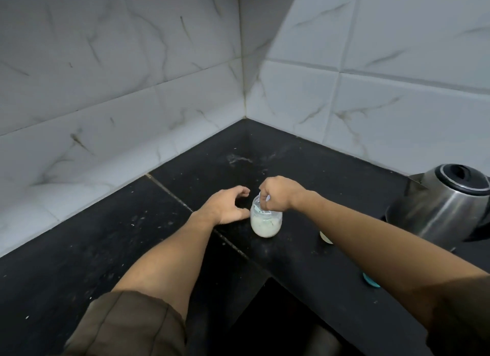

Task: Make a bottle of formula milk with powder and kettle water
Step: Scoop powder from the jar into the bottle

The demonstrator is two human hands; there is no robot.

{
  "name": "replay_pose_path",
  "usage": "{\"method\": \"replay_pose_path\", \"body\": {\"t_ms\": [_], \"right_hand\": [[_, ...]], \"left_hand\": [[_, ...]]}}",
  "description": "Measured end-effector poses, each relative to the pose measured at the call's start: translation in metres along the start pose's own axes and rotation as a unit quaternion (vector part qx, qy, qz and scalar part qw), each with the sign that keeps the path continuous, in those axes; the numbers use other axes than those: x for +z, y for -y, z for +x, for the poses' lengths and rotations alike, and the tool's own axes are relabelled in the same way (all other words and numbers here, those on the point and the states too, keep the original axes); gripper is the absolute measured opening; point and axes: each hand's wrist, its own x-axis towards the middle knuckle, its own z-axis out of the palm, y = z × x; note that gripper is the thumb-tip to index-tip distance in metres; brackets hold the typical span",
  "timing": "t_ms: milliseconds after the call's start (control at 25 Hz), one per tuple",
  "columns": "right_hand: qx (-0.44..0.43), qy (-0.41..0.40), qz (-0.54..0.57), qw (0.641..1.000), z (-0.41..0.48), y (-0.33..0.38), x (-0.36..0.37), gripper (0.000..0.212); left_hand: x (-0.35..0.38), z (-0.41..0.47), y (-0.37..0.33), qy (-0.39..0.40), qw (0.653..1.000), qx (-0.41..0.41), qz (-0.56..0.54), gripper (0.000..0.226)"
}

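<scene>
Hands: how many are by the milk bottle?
2. The left hand is open beside the bottle, on its left. The right hand is over the bottle's mouth, pinching a small white thing dipped inside.

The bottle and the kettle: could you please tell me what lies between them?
Head view: the right forearm crosses between bottle and kettle, a small pale object peeking from under it.
</scene>
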Motion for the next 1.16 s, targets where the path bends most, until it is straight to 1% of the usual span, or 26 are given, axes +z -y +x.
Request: {"method": "replay_pose_path", "body": {"t_ms": [80,160,200,240,280,400,480,680,800,880,1000,1120,1160], "right_hand": [[0.01,0.045,-0.027,0.999,0.007,0.002,0.008,0.023],[0.022,0.071,-0.041,0.996,0.014,0.002,0.015,0.027],[0.029,0.072,-0.041,0.996,0.017,0.002,0.018,0.027],[0.035,0.071,-0.041,0.996,0.02,0.002,0.02,0.027],[0.039,0.07,-0.042,0.996,0.023,0.002,0.022,0.027],[0.051,0.079,-0.035,0.995,0.029,0.0,0.026,0.026],[0.063,0.073,-0.021,0.995,0.033,0.0,0.029,0.022],[0.101,0.029,0.026,0.994,0.034,0.002,0.035,0.021],[0.092,0.017,0.028,0.995,0.029,0.0,0.034,0.02],[0.073,0.011,0.03,0.997,0.024,-0.005,0.03,0.02],[0.053,-0.012,0.029,0.998,0.014,-0.015,0.022,0.019],[0.046,-0.047,0.016,0.998,0.004,-0.026,0.012,0.019],[0.046,-0.057,0.011,0.997,0.001,-0.03,0.008,0.019]], "left_hand": [[0.006,-0.004,0.0,0.038,0.998,0.013,0.052,0.108],[0.014,-0.004,-0.002,0.042,0.995,0.023,0.082,0.125],[0.019,-0.004,-0.004,0.034,0.996,0.029,0.082,0.129],[0.023,-0.002,-0.007,0.021,0.997,0.035,0.069,0.126],[0.027,0.0,-0.009,0.006,0.998,0.039,0.046,0.119],[0.037,0.005,-0.015,-0.027,0.999,0.031,-0.008,0.085],[0.04,0.008,-0.015,-0.041,0.999,0.018,-0.029,0.07],[0.045,0.011,-0.012,-0.052,0.997,0.031,-0.057,0.067],[0.05,0.012,-0.015,-0.057,0.995,0.04,-0.065,0.061],[0.053,0.012,-0.019,-0.067,0.995,0.044,-0.061,0.063],[0.055,0.01,-0.029,-0.109,0.992,0.049,-0.043,0.069],[0.053,0.007,-0.041,-0.178,0.98,0.089,-0.015,0.058],[0.052,0.007,-0.045,-0.198,0.975,0.104,-0.001,0.058]]}}
